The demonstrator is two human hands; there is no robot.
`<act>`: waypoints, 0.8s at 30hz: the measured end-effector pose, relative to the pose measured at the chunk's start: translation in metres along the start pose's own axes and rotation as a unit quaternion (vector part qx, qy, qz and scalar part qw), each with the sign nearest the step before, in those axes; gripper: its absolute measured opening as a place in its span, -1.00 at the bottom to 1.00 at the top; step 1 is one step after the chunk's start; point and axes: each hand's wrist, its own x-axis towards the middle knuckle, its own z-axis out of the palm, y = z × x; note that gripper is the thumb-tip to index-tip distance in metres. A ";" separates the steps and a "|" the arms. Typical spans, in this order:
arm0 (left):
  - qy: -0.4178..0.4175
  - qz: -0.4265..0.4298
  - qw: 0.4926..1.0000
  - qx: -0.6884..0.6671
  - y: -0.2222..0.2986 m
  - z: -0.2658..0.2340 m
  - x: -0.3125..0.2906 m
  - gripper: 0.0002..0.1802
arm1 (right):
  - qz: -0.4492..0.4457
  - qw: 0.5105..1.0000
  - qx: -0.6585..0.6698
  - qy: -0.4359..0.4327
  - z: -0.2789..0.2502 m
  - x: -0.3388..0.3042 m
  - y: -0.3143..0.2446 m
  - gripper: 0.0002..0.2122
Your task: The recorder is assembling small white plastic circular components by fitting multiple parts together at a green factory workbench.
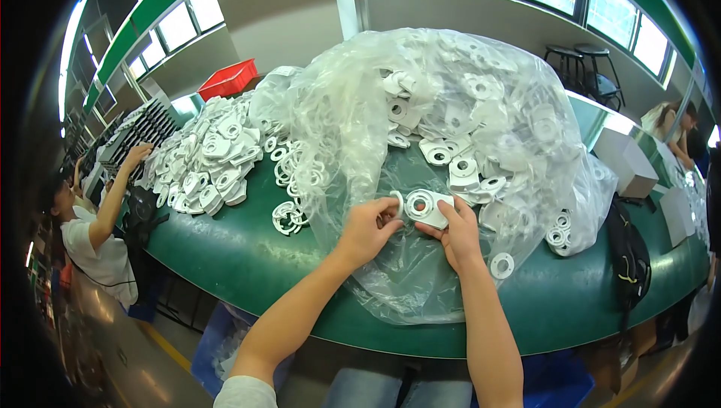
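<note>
Near the middle of the green table, my right hand (461, 235) holds a white plastic part (433, 218) with a round opening at one end. My left hand (368, 228) pinches a thin white ring (398, 202) right beside that opening; whether the two touch I cannot tell. Both hands are over a large clear plastic bag (409, 299) spread on the table. Beyond them, similar white parts (463, 171) lie heaped in and under the bag. Loose white rings (287, 218) are scattered left of it, and one flat ring (502, 265) lies right of my right forearm.
A big pile of white parts (218, 149) covers the table's left, with a red bin (227, 79) behind. A co-worker (98, 235) reaches toward it beside stacked dark trays (131, 137). White boxes (625, 164) and a black bag (627, 250) stand right. Blue bins (214, 348) sit below.
</note>
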 end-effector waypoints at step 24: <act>0.118 0.238 0.946 0.183 0.015 0.003 0.004 -0.73 | 0.019 0.999 0.024 -0.031 0.008 -0.003 0.007 -0.77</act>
